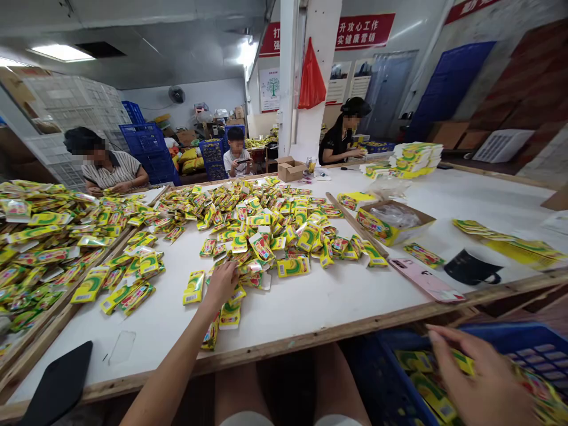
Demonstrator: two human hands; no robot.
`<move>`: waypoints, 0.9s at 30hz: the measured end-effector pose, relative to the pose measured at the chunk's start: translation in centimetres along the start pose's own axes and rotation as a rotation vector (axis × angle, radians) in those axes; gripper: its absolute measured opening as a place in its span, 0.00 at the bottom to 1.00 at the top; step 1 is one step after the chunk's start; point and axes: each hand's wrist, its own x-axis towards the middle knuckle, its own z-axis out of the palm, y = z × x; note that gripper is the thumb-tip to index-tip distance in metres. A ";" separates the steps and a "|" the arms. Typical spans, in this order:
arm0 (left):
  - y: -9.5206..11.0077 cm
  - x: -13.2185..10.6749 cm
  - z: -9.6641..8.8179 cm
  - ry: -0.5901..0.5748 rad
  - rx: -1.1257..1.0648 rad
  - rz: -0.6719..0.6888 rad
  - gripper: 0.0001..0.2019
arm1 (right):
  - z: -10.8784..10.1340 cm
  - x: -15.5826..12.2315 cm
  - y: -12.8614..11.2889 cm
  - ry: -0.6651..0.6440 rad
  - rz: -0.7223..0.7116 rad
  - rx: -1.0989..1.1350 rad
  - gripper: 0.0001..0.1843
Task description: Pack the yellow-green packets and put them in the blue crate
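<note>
My left hand point(223, 283) reaches onto the near edge of a heap of small yellow-and-green cartons point(261, 245). Its fingers are bent together over a carton there; the fingertips are partly hidden. Several cartons point(231, 310) lie just below that hand, and one carton point(194, 287) lies apart to its left. Low on the right, my right hand point(481, 378) hangs over a blue plastic crate point(386, 361), fingers stretched and thumb apart, with nothing seen in it. Similar cartons point(430, 393) lie inside the crate, partly covered by this hand.
Wooden strips point(355, 225) divide the white table point(310, 302). On it are a black phone point(60, 378), a pink phone point(426, 279), a black mug point(473, 266) and an open box with plastic bags point(386, 228). A larger carton heap point(39, 248) fills the left. Several people sit across the table.
</note>
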 end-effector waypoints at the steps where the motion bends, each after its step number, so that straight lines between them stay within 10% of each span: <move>1: 0.5 0.1 -0.3 0.049 0.000 0.026 0.15 | 0.7 -0.8 -1.1 -0.063 0.043 0.093 0.21; 5: 5.6 -0.9 -2.2 0.197 -0.058 0.130 0.13 | 4.9 -3.2 -8.4 -0.271 0.159 0.447 0.14; 11: 13.5 -4.5 -4.0 -0.135 -0.098 0.379 0.18 | 9.5 -2.8 -16.9 -0.603 0.036 0.768 0.17; 17: 12.1 -7.1 0.4 0.295 -0.523 -0.122 0.23 | 12.8 -4.9 -17.7 -0.782 0.350 1.077 0.12; 22: 11.2 -8.3 3.2 0.050 -1.105 -0.332 0.20 | 13.9 -6.0 -17.5 -0.783 0.366 1.083 0.16; 27: 10.9 -8.4 3.2 0.006 -1.180 -0.339 0.19 | 14.0 -5.2 -16.7 -0.696 0.283 1.077 0.17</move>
